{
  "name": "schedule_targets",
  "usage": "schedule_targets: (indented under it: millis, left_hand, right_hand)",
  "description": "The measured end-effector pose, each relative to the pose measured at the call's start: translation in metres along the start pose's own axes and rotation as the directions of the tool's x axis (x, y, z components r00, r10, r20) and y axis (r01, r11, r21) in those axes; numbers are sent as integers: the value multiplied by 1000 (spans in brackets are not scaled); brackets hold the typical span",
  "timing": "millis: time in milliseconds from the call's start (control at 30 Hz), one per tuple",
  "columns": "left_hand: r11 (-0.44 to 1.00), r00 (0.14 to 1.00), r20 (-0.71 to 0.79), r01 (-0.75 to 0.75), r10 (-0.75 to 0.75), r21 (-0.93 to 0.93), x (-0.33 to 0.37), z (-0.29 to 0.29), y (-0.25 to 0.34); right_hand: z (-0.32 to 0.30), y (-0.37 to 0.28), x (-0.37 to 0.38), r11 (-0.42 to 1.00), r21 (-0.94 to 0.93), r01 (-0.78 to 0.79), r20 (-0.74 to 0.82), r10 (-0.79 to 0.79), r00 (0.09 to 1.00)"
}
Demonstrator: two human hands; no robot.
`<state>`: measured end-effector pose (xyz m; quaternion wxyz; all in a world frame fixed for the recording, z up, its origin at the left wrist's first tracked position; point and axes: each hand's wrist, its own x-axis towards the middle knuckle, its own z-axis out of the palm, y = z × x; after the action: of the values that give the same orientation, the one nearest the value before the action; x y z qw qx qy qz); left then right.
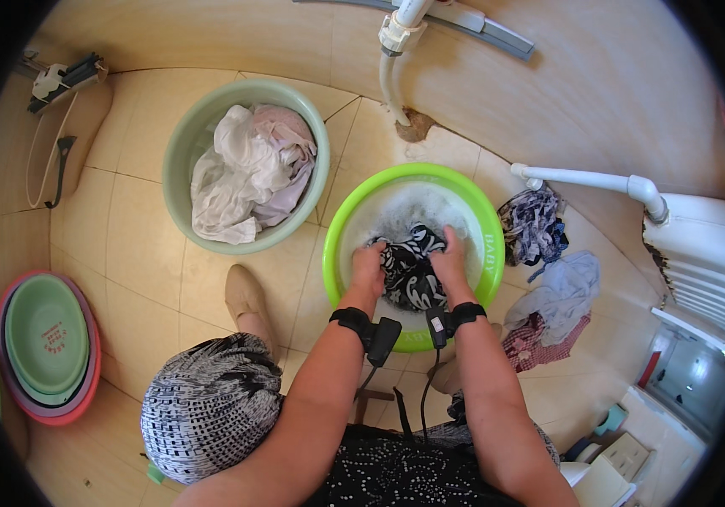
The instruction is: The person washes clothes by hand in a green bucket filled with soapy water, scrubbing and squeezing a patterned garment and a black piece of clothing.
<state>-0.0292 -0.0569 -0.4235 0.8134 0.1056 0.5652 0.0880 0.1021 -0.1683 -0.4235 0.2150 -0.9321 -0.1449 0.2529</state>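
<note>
Both my hands are down in a green-rimmed basin (pixel 343 203) of cloudy, sudsy water on the tiled floor. A wet black cloth with a white pattern (pixel 410 269) lies bunched between them, partly under the water. My left hand (pixel 368 269) is closed on the cloth's left side. On its right side my right hand (pixel 449 258) grips the same cloth, fingers curled in. Each wrist wears a black strap with a small box and a cable. The cloth's full shape is hidden, so its garment kind does not show.
A pale green tub (pixel 178 169) with white and pink laundry (pixel 248 173) stands at the far left. Right of my basin lie dark patterned clothes (pixel 534 224), a light blue garment (pixel 561 287) and a red checked cloth (pixel 545 340). Nested basins (pixel 47 338) lean at left; a white radiator (pixel 700 253) is at right.
</note>
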Motion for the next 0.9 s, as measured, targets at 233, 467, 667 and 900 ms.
schedule_targets:
  millis: [233, 467, 667, 900]
  left_hand:
    - [933, 937, 346, 167, -50, -318, -48, 16, 33]
    - [913, 907, 409, 80, 100, -401, -27, 15, 1]
    - [993, 989, 119, 76, -87, 93, -34, 34, 8]
    - [873, 992, 46, -126, 119, 472, -10, -8, -2]
  right_hand:
    - [-62, -100, -71, 841, 417, 345, 528, -534, 660]
    - [-31, -107, -69, 837, 182, 516, 144, -542, 828]
    - [-25, -20, 10, 990, 124, 69, 222, -96, 970]
    - [9, 17, -4, 985, 148, 89, 307, -131, 943]
